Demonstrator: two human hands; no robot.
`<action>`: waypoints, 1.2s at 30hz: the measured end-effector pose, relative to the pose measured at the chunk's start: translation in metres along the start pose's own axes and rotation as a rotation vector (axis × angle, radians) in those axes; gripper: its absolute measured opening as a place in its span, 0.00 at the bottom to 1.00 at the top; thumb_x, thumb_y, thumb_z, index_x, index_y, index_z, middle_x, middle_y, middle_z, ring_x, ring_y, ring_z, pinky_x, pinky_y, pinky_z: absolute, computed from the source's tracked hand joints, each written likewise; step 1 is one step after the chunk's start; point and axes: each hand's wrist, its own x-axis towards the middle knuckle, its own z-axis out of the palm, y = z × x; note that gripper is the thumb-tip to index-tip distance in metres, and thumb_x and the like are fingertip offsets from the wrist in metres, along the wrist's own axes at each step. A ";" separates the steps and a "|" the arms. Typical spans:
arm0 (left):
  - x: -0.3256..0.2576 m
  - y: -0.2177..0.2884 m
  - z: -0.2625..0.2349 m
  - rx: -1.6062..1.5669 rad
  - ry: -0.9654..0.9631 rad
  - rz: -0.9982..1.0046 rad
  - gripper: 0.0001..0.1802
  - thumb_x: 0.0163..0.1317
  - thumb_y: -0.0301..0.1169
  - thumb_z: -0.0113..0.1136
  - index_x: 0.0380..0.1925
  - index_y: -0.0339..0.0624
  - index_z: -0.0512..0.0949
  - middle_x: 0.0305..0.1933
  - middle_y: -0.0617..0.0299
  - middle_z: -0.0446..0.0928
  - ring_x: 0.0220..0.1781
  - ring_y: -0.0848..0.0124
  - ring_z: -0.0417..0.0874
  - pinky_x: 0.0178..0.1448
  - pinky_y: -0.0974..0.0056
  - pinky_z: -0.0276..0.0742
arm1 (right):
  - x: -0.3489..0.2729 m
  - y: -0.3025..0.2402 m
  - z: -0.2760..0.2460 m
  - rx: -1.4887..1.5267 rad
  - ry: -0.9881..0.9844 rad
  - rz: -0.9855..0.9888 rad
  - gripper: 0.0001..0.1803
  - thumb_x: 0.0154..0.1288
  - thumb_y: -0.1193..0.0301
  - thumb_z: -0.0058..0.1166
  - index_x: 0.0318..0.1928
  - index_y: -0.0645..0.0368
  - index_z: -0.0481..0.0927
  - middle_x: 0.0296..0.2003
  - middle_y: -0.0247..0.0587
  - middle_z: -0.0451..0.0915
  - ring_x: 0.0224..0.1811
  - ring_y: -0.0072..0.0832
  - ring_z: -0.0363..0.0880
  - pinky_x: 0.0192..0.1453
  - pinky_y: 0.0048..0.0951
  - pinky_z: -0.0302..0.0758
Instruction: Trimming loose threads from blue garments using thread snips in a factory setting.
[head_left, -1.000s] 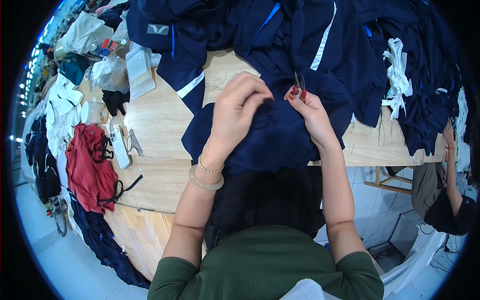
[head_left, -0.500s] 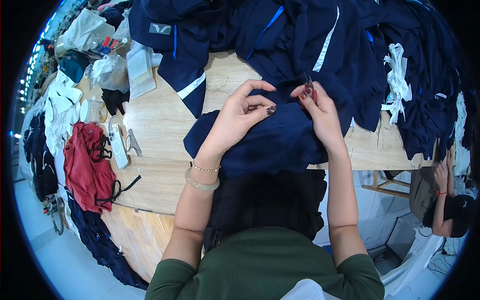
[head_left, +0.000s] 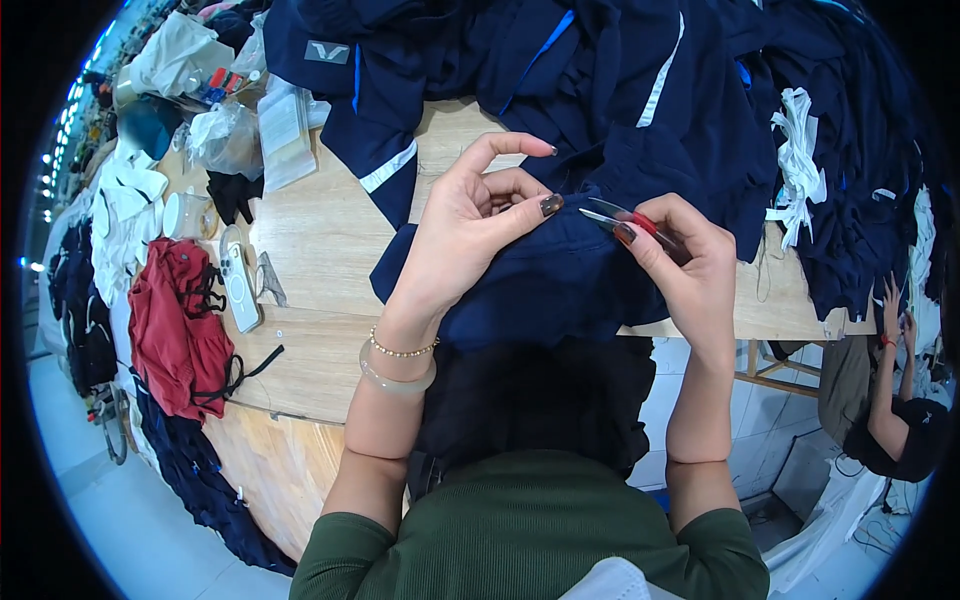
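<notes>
So the person is working right in the middle of the frame: the left hand (head_left: pixel 465 235) is pinching up a fold of the navy garment (head_left: pixel 560 275) between thumb and curled fingers, index finger sticking up free, while the right hand (head_left: pixel 685 265) is clenching a pair of small red-handled snips (head_left: pixel 625 218). The snips are lying almost flat, long axis running left-right, blades pointing toward frame left, tips sitting just beside the left thumbnail and right above the pinched cloth. So the spot being worked is immediately left of the blades, and the right hand's grip is the nearer one to it. Counting: one pair of snips, one garment in hand, two bracelets on the left wrist. The garment is draping off the near edge of the wooden desk (head_left: pixel 320 260). Also one phone (head_left: pixel 238 290) and one red garment (head_left: pixel 175 325) at frame left, and a big pile of navy clothes (head_left: pixel 640 80) across the top.
</notes>
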 end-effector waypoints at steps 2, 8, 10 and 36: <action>-0.001 0.002 -0.001 0.007 -0.004 -0.014 0.23 0.60 0.18 0.61 0.56 0.37 0.69 0.32 0.64 0.79 0.35 0.83 0.76 0.41 0.81 0.69 | 0.001 -0.001 0.001 -0.007 -0.014 -0.014 0.07 0.61 0.73 0.62 0.32 0.65 0.80 0.20 0.30 0.75 0.22 0.13 0.67 0.26 0.17 0.60; -0.001 0.001 -0.001 0.035 0.003 -0.005 0.23 0.60 0.19 0.61 0.55 0.37 0.70 0.31 0.65 0.79 0.34 0.84 0.76 0.40 0.81 0.67 | 0.002 -0.005 0.001 -0.035 -0.042 -0.017 0.08 0.61 0.72 0.62 0.32 0.65 0.80 0.20 0.31 0.76 0.23 0.13 0.70 0.27 0.16 0.63; -0.002 0.001 -0.001 0.051 0.003 -0.003 0.22 0.60 0.19 0.62 0.55 0.37 0.70 0.32 0.65 0.79 0.34 0.83 0.76 0.40 0.81 0.67 | 0.003 -0.004 0.003 -0.014 -0.043 -0.016 0.08 0.61 0.73 0.62 0.32 0.65 0.79 0.21 0.31 0.76 0.23 0.13 0.70 0.28 0.16 0.63; -0.004 0.014 0.003 0.514 0.047 -0.004 0.09 0.60 0.16 0.52 0.37 0.31 0.81 0.35 0.66 0.80 0.35 0.83 0.75 0.43 0.79 0.69 | 0.008 0.006 0.008 0.121 -0.101 0.012 0.07 0.65 0.73 0.57 0.34 0.65 0.77 0.19 0.32 0.74 0.24 0.14 0.70 0.28 0.16 0.63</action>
